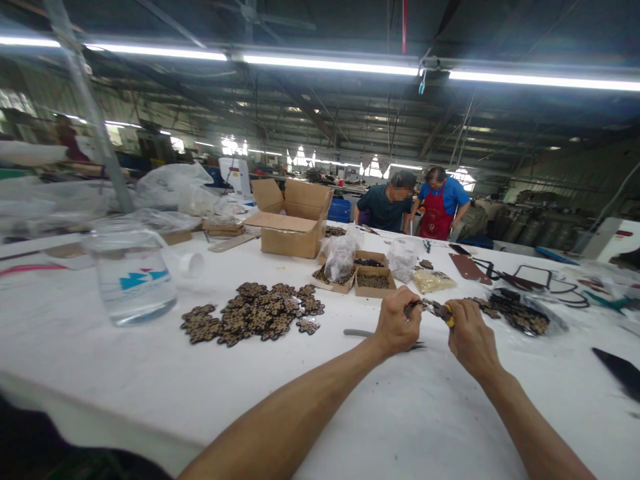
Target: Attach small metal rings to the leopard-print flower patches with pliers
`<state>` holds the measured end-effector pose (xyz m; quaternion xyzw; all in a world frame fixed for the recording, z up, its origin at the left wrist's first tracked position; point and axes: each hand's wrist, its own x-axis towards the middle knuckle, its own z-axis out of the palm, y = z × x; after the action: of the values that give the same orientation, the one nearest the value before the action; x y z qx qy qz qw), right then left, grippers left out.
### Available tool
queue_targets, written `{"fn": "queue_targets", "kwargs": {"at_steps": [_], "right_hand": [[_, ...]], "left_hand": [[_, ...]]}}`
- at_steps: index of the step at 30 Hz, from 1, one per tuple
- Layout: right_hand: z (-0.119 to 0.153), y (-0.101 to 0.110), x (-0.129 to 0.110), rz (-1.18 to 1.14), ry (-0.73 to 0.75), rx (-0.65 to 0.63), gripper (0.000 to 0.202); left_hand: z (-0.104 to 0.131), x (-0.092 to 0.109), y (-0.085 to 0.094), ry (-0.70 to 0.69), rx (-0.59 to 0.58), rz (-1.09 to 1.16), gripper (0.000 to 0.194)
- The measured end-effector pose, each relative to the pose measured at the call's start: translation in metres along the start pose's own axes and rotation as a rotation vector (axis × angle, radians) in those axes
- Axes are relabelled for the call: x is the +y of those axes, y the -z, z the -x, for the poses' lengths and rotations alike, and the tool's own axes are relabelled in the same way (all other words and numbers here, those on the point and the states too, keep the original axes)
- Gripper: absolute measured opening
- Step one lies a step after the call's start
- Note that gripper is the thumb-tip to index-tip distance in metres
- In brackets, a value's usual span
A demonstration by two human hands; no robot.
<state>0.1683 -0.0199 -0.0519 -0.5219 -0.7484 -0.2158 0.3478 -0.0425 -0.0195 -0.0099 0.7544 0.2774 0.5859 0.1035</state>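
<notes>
My left hand [395, 325] is closed, pinching a small dark piece [411, 309] that its fingers largely cover. My right hand [473, 337] is wrapped round the yellow handles of a pair of pliers [440, 310]. The pliers' jaws point left and meet the piece at my left fingertips; whether they bite on it I cannot tell. Beneath my left wrist lies a tool with a grey handle [356, 332] and a dark pointed end. Left of my hands, a pile of leopard-print, scallop-edged pieces [260, 312] is spread on the white table [300, 400].
Beyond my hands stand small cardboard boxes of metal bits [375, 283], a bag of gold-coloured parts [434, 281] and a large open carton [290, 240]. A clear water jug [133, 280] is at left. Bagged dark pieces [525, 317] lie right. Two people [435, 207] stand across the table.
</notes>
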Motion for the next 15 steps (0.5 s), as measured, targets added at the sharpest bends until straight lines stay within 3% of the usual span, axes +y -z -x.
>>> {"fn": "queue_targets", "kwargs": {"at_steps": [15], "right_hand": [[0.0015, -0.0103, 0.0054, 0.019, 0.026, 0.074, 0.033]], "left_hand": [[0.0014, 0.0026, -0.0023, -0.012, 0.005, 0.020, 0.006]]}}
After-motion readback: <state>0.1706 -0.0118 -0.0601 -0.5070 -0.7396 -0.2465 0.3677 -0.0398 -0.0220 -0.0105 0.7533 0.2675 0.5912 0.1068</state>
